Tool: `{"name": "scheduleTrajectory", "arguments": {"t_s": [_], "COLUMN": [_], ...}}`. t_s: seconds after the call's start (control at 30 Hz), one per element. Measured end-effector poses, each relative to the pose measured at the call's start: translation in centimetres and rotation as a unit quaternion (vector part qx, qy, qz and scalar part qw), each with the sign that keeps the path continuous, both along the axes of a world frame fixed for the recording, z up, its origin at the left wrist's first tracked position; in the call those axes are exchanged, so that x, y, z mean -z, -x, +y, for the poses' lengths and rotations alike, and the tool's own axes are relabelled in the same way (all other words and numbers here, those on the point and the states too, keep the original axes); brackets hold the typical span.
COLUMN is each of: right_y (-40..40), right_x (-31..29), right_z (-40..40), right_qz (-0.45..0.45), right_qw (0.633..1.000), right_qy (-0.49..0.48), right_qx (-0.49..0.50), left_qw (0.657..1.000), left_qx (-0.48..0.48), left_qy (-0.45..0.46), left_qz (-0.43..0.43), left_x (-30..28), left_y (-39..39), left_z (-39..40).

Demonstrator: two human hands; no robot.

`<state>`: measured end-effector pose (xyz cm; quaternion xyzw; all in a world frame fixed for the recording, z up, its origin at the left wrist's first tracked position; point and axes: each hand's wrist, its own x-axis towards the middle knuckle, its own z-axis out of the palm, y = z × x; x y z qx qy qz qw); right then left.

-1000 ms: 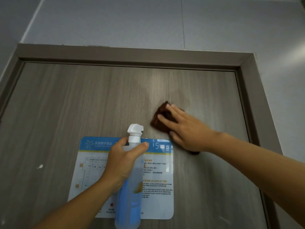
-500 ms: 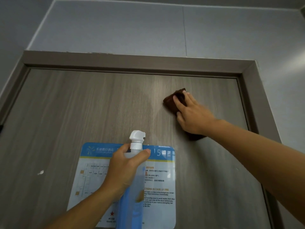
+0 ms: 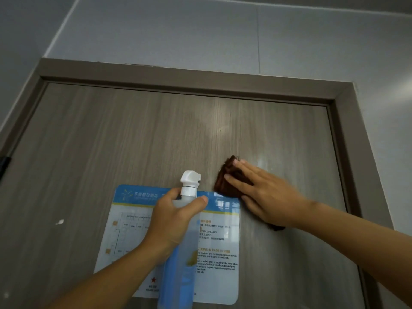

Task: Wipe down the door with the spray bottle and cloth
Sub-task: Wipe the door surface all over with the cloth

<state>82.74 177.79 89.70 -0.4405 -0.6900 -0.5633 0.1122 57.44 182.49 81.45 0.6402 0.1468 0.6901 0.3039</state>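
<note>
The brown cloth point(image 3: 229, 181) is pressed flat to the door point(image 3: 133, 134) by the right hand point(image 3: 269, 197), fingers point(image 3: 239, 184) straight, for wiping. The spray bottle point(image 3: 180, 241) is gripped by the left hand point(image 3: 171, 221), kept ready.

spray bottle point(image 3: 178, 264) base cut off; cloth point(image 3: 227, 184) mostly under right hand point(image 3: 267, 197)

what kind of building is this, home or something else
Probably a hotel or similar lodging, not a home: the door carries a printed evacuation plan notice with a floor map and English text reading "in case of fire". Plain grey walls fit that.
</note>
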Motion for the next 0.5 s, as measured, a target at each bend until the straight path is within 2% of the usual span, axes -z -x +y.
{"name": "scheduleTrajectory", "arguments": {"t_s": [0.13, 0.23, 0.3, 0.4, 0.5], "right_y": [0.2, 1.8, 3.5, 5.7, 6.4], "right_x": [-3.3, -7.0, -8.7, -8.8, -6.6], "right_z": [-0.1, 0.0, 0.4, 1.4, 1.9], "right_qz": [0.080, 0.185, 0.223, 0.222, 0.146], "right_qw": [0.995, 0.981, 0.973, 0.974, 0.988], "right_qy": [-0.062, -0.064, -0.060, -0.048, -0.040], "right_qx": [0.007, 0.008, 0.002, -0.020, -0.032], "left_qw": [1.000, 1.000, 1.000, 1.000, 1.000], "left_qx": [-0.012, -0.012, -0.019, -0.024, -0.023], "left_qy": [-0.003, 0.000, -0.001, -0.006, 0.002], "left_qz": [0.005, 0.003, 0.004, 0.009, 0.004], "left_x": [0.1, 0.1, 0.0, -0.2, -0.1], "left_y": [0.0, 0.0, 0.0, 0.0, 0.0], "left_z": [-0.1, -0.1, -0.3, -0.6, -0.7]}}
